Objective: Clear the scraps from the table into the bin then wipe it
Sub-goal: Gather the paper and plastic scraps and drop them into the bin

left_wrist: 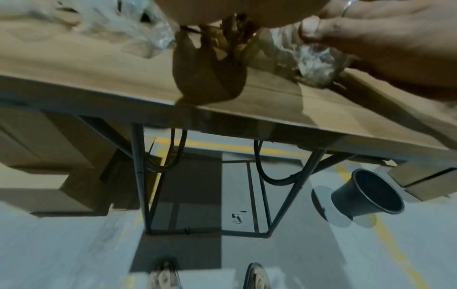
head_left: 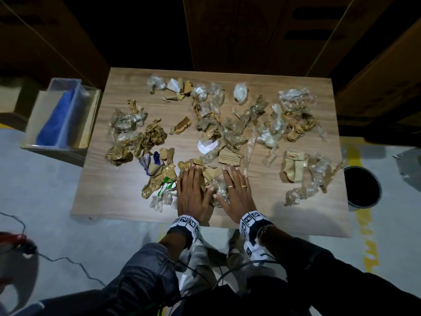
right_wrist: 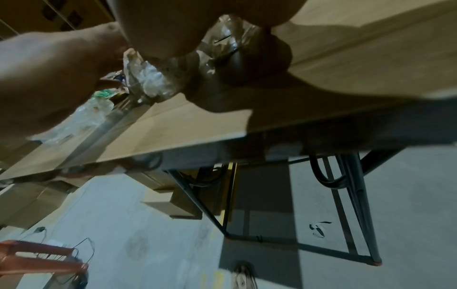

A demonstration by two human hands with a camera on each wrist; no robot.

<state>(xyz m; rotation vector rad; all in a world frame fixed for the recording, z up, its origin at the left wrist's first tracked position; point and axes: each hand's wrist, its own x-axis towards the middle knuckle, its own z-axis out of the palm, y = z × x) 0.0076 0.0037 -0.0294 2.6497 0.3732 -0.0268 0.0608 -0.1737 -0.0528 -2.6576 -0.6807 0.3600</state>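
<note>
Crumpled brown paper, cardboard bits and clear plastic scraps (head_left: pixel 211 124) lie all over the wooden table (head_left: pixel 114 197). My left hand (head_left: pixel 190 188) and right hand (head_left: pixel 235 188) lie flat, side by side, near the table's front edge, fingers straight, pressing on a small heap of scraps (head_left: pixel 213 176) between and under them. In the left wrist view the right hand (left_wrist: pixel 385 45) rests on clear plastic (left_wrist: pixel 316 64). The right wrist view has the same plastic (right_wrist: pixel 153 82) beside the left hand (right_wrist: pixel 54 78). A black bin (head_left: pixel 362 185) stands on the floor off the table's right end.
A clear tub holding a blue cloth (head_left: pixel 57 117) sits on cardboard boxes left of the table. Cardboard boxes stand behind the table. Cables (head_left: pixel 57 258) run over the grey floor at my feet. Black table legs (left_wrist: pixel 141 176) show below.
</note>
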